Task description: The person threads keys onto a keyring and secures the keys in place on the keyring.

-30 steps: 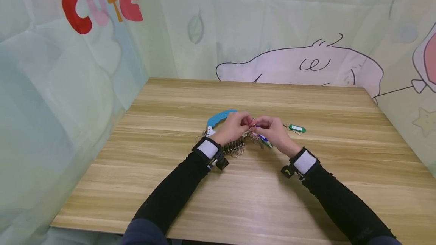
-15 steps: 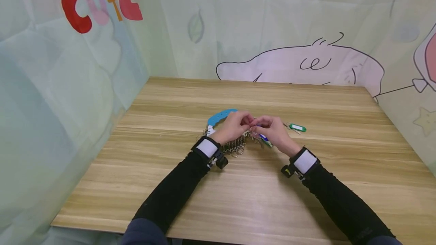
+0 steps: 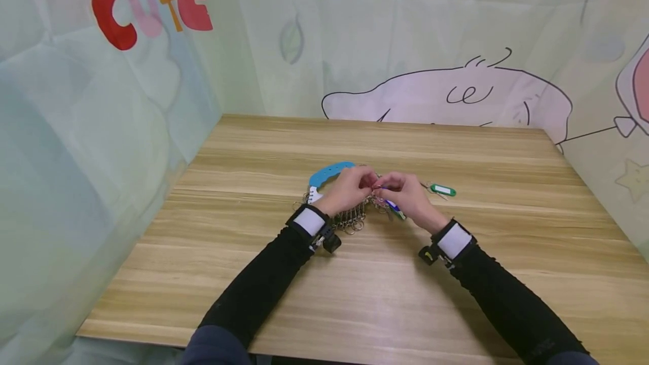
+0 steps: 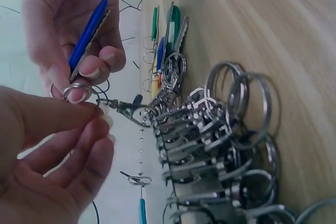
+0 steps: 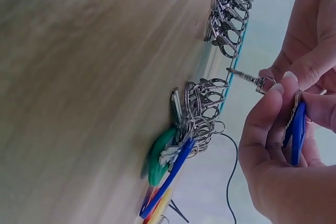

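Note:
Both hands meet over a curved blue and white holder (image 3: 327, 174) lined with swivel snap hooks and rings. My left hand (image 3: 347, 189) pinches a metal key ring (image 4: 79, 88) between thumb and fingers, at the end of a snap hook (image 4: 131, 111) that reaches the holder's row. Close against it, my right hand (image 3: 409, 199) grips a blue key tag (image 4: 89, 35) with a key (image 4: 93, 40) beside it. The tag and key sit right at the ring. Fingertips partly hide where they meet.
A green key tag (image 3: 443, 190) with a key lies on the table (image 3: 497, 230) to the right. Several tags, among them a green one (image 5: 158, 156) and a blue one (image 5: 170, 179), hang from hooks near the right hand. Bare rings (image 4: 252, 108) crowd the row.

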Tool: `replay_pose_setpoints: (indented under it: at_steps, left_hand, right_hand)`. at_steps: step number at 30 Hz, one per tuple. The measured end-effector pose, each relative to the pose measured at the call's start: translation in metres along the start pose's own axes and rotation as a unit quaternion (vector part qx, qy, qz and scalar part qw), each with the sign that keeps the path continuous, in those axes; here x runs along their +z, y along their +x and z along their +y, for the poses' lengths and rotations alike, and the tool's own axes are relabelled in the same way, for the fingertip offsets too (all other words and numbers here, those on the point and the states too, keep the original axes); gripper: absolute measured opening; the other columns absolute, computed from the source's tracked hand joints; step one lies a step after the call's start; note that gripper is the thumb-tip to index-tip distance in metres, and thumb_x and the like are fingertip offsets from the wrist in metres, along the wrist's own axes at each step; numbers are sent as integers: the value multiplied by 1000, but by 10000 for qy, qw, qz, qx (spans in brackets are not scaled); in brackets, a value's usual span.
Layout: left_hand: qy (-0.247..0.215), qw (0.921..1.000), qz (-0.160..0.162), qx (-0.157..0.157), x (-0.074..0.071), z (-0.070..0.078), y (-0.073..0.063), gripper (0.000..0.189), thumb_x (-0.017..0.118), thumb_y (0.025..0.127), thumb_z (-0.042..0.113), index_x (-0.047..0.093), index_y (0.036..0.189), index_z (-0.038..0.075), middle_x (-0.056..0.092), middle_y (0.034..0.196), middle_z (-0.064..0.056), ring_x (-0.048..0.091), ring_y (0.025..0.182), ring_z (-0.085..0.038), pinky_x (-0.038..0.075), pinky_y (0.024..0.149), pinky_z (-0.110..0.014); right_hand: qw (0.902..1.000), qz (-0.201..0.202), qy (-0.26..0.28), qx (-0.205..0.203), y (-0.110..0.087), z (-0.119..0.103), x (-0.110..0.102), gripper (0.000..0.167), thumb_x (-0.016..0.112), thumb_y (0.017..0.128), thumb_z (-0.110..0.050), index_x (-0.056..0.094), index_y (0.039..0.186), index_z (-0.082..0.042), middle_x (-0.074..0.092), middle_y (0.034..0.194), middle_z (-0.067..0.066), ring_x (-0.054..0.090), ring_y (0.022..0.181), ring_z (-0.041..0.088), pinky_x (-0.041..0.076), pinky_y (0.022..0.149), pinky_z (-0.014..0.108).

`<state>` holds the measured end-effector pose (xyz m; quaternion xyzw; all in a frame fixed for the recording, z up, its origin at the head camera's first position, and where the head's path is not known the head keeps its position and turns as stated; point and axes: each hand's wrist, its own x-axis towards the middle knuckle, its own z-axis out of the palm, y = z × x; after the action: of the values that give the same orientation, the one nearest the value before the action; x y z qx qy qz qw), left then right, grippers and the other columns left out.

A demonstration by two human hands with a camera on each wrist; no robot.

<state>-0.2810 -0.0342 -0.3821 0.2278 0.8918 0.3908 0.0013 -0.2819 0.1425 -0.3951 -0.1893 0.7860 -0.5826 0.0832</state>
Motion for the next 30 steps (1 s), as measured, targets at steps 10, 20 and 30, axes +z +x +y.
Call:
replay_pose_setpoints:
  at_steps: [10,20,30]
  left_hand:
    - [-47,9997,219,11,2,-2,0,18,59,84,-6,66,99,1,72,88,-13,67,79,-20,52,67,-19]
    - [-18,9998,127,162,0,-1,-1,18,58,87,-5,67,101,2,71,92,-11,66,84,-18,53,75,-21]
    - [-257,9994,216,-60,-1,-1,0,19,58,85,-6,67,100,1,72,90,-13,67,80,-20,52,67,-19]
  right_hand:
    - [9999,3,113,-10,1,0,1,19,63,87,1,63,105,9,70,103,25,66,74,7,56,72,25]
    - [9999,20,73,-94,0,1,0,18,61,88,0,63,104,7,71,101,21,66,79,8,54,72,20]
    - [9996,2,164,-230,1,2,0,18,63,87,1,63,104,9,73,96,12,65,76,3,53,71,19]
